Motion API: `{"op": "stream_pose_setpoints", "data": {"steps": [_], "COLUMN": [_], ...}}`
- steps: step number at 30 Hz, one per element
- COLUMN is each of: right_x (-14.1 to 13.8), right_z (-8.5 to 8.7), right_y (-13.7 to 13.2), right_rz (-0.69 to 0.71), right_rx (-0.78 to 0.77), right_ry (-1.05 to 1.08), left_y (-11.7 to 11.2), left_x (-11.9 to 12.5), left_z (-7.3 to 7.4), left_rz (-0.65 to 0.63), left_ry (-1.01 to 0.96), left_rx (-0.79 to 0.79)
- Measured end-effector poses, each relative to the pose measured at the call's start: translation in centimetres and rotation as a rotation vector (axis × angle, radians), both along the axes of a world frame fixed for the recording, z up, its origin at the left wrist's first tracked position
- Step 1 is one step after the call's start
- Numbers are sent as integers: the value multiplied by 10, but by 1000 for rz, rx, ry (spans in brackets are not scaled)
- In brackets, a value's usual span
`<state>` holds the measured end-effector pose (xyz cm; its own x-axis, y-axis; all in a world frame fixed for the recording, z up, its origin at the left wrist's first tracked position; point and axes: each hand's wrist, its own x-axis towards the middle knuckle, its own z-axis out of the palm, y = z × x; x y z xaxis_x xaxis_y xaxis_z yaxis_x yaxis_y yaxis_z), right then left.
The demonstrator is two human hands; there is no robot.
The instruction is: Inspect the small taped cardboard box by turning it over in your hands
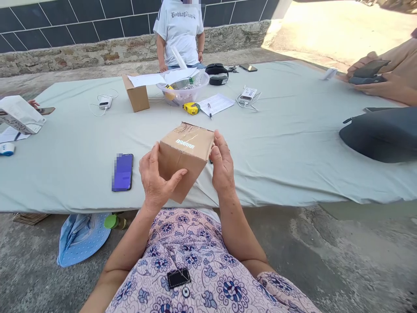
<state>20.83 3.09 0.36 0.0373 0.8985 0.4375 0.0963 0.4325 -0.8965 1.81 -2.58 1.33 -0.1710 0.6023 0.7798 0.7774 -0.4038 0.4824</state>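
Observation:
I hold a small brown cardboard box (185, 152) with both hands above the near edge of the table (293, 143). My left hand (155, 179) grips its left side, thumb laid across the front face. My right hand (222, 164) clasps its right side, fingers closed against the cardboard. The box is shut and tilted toward me, with a white label on its top.
A purple-screened phone (123, 172) lies left of my hands. Farther back sit another cardboard box (137, 93), a clear bowl (184, 89), a yellow tape measure (191, 108), papers with a pen (216, 104) and chargers. A person in white stands opposite; another person's hands (374, 78) rest at right beside a dark bag (381, 132).

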Motion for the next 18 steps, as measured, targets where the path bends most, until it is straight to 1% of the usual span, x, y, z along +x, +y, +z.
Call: {"op": "stream_pose_setpoints", "data": {"steps": [3, 6, 9, 12, 15, 18], "right_x": [-2, -7, -12, -18, -20, -19], "right_z": [11, 22, 30, 34, 36, 37], "right_y": [-17, -29, -35, -38, -41, -42], "right_rz": [49, 76, -10, -93, -103, -84], "right_rx": [25, 63, 84, 82, 71, 86], "right_ry": [7, -9, -38, -64, -64, -55], "left_y": [-2, -4, -7, -10, -11, -7], "left_x": [4, 9, 15, 18, 19, 21], "left_z": [0, -1, 1, 6, 14, 22], "left_rz": [-2, -75, -162, -207, -200, -134], "left_ry": [-53, -115, -178, -232, -249, -249], "left_rx": [-77, -110, -88, -70, -40, -34]}}
